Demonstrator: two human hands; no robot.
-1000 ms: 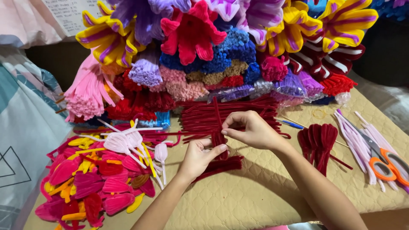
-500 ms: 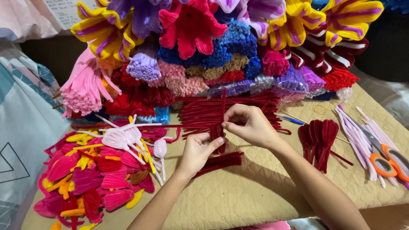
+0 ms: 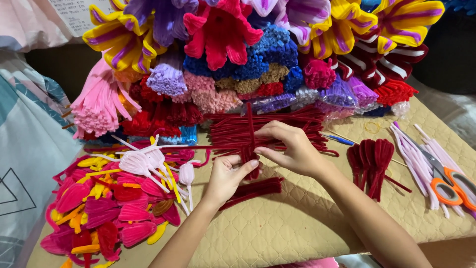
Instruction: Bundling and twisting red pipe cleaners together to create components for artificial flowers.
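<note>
Both hands meet over a dark red pipe-cleaner piece near the middle of the quilted tan mat. The left hand pinches its lower end between thumb and fingers, closed narrow around it; the right hand, at about 2 o'clock from the left, grips the upper part with fingers curled tight. The piece stands roughly upright, crossing in front of a spread of loose dark red stems at 12 o'clock.

The likely trouble is tangling — the fuzzy stems behind lie touching the held piece, and any pull could drag several along or snag their wire ends. A hard twist at the pinch could kink the wire off-line. At 6 o'clock from the right hand a short bundle of red stems lies just beside the left wrist, easily swept aside by a forearm. The white buds and pink and yellow petals at 9 o'clock sit near the left elbow — a wide move could scatter them. The orange scissors at 3 o'clock lie well apart
</note>
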